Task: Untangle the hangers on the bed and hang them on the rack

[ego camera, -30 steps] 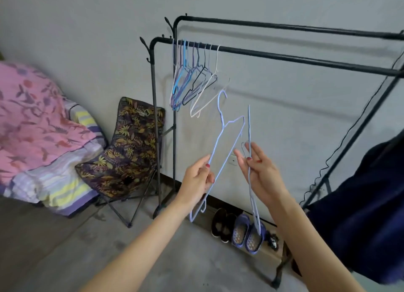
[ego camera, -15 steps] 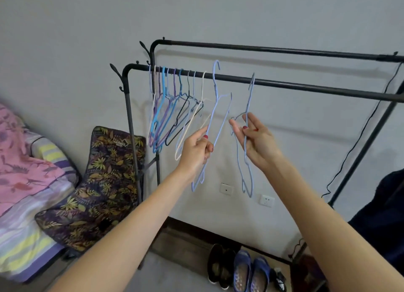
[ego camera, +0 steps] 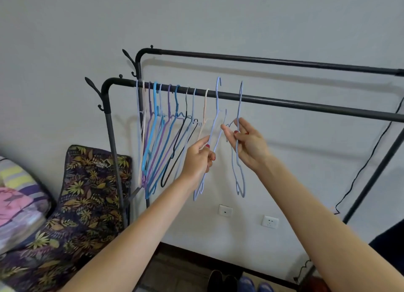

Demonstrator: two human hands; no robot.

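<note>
My left hand (ego camera: 197, 159) pinches 1 pale blue hanger (ego camera: 216, 121), and my right hand (ego camera: 247, 143) pinches a 2nd blue hanger (ego camera: 238, 167). Both hooks sit level with the near rail (ego camera: 306, 104) of the black rack, beside the hung hangers (ego camera: 162, 138). Small print on the leaf-patterned chair (ego camera: 87, 195) is unreadable.

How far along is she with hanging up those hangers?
Well along: a row of hangers already hangs on the front rail. The left hand and right hand each hold a pale blue hanger, hooks raised level with the rail but not yet on it. Whether more remain on the bed is out of view.
</note>
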